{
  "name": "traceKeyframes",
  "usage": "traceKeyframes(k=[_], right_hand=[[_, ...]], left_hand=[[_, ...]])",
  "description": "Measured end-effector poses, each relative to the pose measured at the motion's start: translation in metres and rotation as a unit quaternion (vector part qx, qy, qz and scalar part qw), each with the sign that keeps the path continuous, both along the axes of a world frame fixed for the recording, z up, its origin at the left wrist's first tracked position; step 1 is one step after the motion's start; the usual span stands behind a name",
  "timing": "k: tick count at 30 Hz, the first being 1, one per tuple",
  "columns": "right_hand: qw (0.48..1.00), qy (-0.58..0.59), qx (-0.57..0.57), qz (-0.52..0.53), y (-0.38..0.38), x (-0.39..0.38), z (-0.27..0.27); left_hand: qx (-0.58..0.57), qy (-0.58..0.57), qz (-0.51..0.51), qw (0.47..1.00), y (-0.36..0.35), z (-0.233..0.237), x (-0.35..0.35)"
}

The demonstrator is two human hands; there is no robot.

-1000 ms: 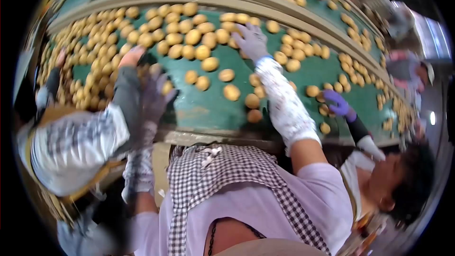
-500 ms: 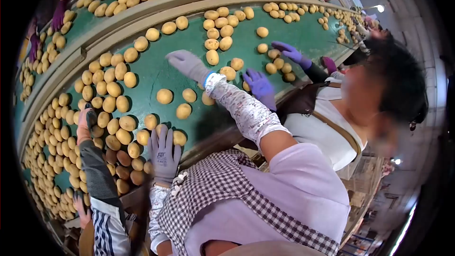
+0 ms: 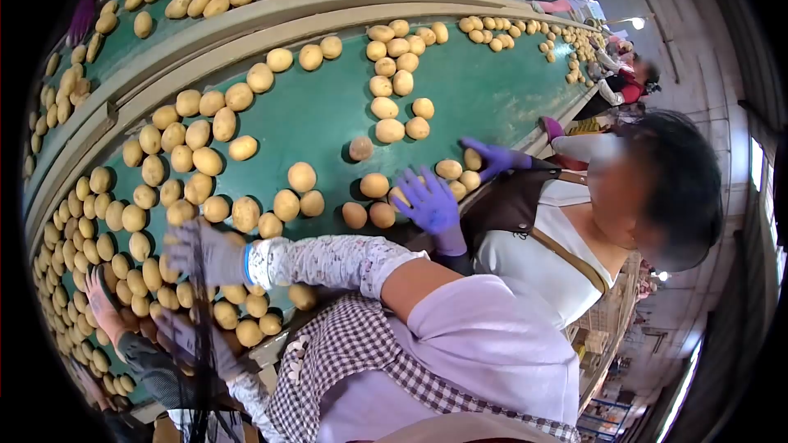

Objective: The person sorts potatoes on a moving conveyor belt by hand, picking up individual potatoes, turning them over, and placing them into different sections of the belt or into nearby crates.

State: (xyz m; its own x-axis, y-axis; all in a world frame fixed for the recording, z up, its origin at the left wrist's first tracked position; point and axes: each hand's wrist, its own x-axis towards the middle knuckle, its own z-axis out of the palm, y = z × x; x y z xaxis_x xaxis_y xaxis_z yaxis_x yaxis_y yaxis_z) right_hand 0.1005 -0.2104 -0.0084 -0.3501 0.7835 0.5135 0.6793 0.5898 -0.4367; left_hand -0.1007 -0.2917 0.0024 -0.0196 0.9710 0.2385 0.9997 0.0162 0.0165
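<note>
My right hand [image 3: 203,254], in a grey glove with a floral sleeve, reaches left across the green conveyor belt [image 3: 283,156]. Its fingers are apart over several potatoes [image 3: 245,213], holding none that I can see. Lower down, at the belt's near edge, my grey-gloved left hand [image 3: 193,340] has its fingers stretched out beside brownish potatoes. Dark strands hang in front of this hand and motion blurs it. More potatoes [image 3: 249,333] lie just right of it.
A co-worker's purple-gloved hand [image 3: 431,201] touches potatoes to my right; the other purple glove [image 3: 492,156] is beyond it. On my left another person's gloved hand [image 3: 103,299] is among potatoes. A beige rail [image 3: 328,12] divides this belt from a second one.
My right hand has swung left and down from mid-belt to the potato cluster. My left hand has moved left and down. The nearby co-worker's purple gloves have shifted among potatoes.
</note>
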Motion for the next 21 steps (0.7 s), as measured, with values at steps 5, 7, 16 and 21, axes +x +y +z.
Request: traceKeyframes(k=[5,7,16,21], right_hand=[[0.986,-0.101,-0.113,-0.074,0.016,0.089,0.035],[0.983,-0.101,-0.094,-0.118,0.002,0.134,0.036],[0.786,-0.214,-0.096,-0.572,-0.088,0.411,0.057],[0.905,-0.018,-0.216,-0.367,0.034,0.231,0.092]], left_hand=[[-0.09,-0.11,-0.143,0.98,0.001,0.032,0.126],[-0.24,-0.178,-0.211,0.931,-0.001,0.061,0.197],[0.01,-0.27,-0.229,0.935,0.02,0.101,0.077],[0.085,0.039,-0.044,0.995,0.051,0.022,-0.017]])
